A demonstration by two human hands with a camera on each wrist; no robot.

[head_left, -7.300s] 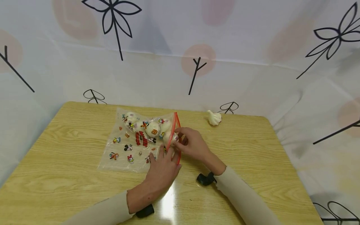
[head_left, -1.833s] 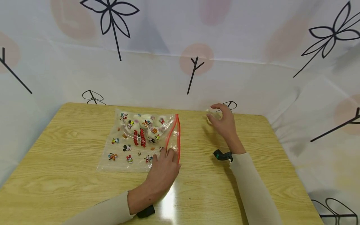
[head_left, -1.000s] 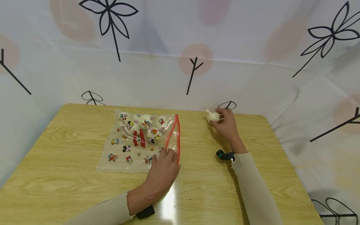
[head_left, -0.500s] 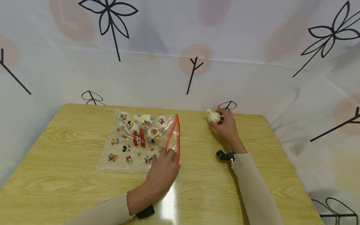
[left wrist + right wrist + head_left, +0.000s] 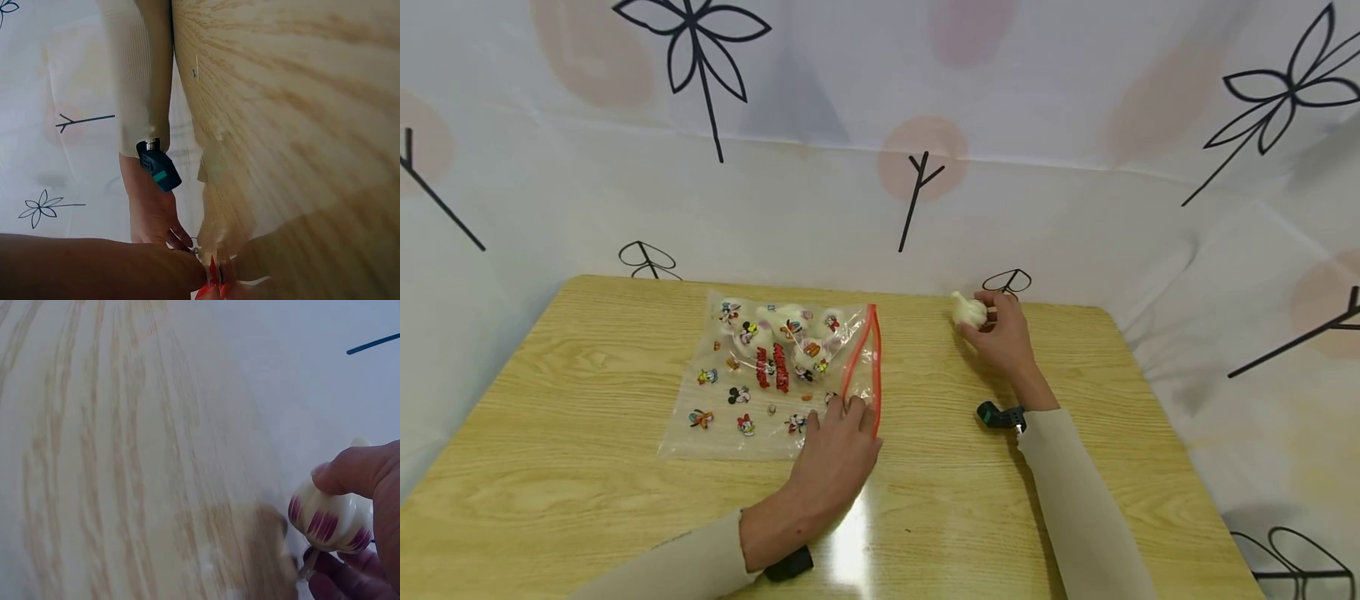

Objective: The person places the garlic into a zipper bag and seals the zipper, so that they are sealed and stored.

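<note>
While the head view looked down on the table (image 5: 1075, 467), the left hand (image 5: 838, 450) lay on the near corner of the bag (image 5: 775, 375), its fingers at the red zip (image 5: 871, 358), pinning it flat; whether they pinched the zip could not be told. Several garlic bulbs (image 5: 790, 329) sat inside at the far end. Well apart, near the far right edge, the right hand (image 5: 1003, 337) gripped a loose garlic (image 5: 967, 310) between thumb and fingers. From the left wrist, the zip (image 5: 211, 284) showed just past the hand's fingers, with the right forearm (image 5: 144, 81) beyond; the grip itself was hidden. From the right wrist, the thumb (image 5: 356, 472) and fingers closed round the garlic (image 5: 328, 515), white with purple streaks, just above the wood. The step looked like the pick-up of the last bulb; the next move would call for carrying it across to the bag's mouth while the left hand opened the zip.
</note>
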